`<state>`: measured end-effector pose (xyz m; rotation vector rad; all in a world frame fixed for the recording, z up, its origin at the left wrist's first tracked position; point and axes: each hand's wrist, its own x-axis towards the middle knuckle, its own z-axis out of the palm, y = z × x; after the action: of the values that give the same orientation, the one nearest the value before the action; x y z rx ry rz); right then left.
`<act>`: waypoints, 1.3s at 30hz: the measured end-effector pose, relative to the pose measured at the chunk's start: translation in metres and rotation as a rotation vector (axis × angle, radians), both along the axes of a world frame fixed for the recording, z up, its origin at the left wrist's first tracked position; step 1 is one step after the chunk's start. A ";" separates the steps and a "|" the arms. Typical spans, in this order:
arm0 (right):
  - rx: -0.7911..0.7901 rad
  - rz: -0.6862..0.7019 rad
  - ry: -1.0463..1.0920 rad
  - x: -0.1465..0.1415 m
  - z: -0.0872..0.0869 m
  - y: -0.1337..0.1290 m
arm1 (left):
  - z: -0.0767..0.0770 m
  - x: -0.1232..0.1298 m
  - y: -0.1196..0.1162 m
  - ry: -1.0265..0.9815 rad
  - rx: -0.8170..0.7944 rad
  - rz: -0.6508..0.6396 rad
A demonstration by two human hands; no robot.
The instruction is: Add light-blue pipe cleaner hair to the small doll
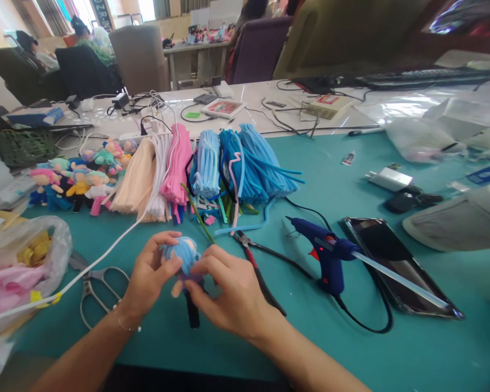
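A keyboard (416, 79) lies near a dark monitor (351, 41); a purple chair (258, 51) stands beyond the white desk (247, 122).

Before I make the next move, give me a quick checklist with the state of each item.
1. Doll steadied: ok, the left hand and right hand both have a grip on the blue-haired doll.
2. Glue gun away from both hands: ok, it lies on the mat.
3. Glue stick loaded: ok, it protrudes from the rear.
4. Nozzle temperature: cannot tell.
5. Scissors free of the white cable: not ok, it crosses them.
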<state>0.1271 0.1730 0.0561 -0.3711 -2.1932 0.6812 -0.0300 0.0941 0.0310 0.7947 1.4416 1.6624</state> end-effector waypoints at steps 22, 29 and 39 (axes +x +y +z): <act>-0.697 -0.049 0.105 -0.001 0.005 0.023 | -0.007 0.000 -0.002 0.198 0.046 -0.064; -0.826 -0.009 0.083 -0.004 0.001 0.022 | -0.010 -0.001 -0.004 0.320 0.033 -0.026; -0.804 -0.009 0.071 -0.004 0.007 0.014 | -0.013 -0.002 -0.004 0.508 0.120 0.034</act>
<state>0.1231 0.1874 0.0631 -0.7408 -1.7621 1.5342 -0.0318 0.0898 0.0176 1.3379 1.7075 1.6551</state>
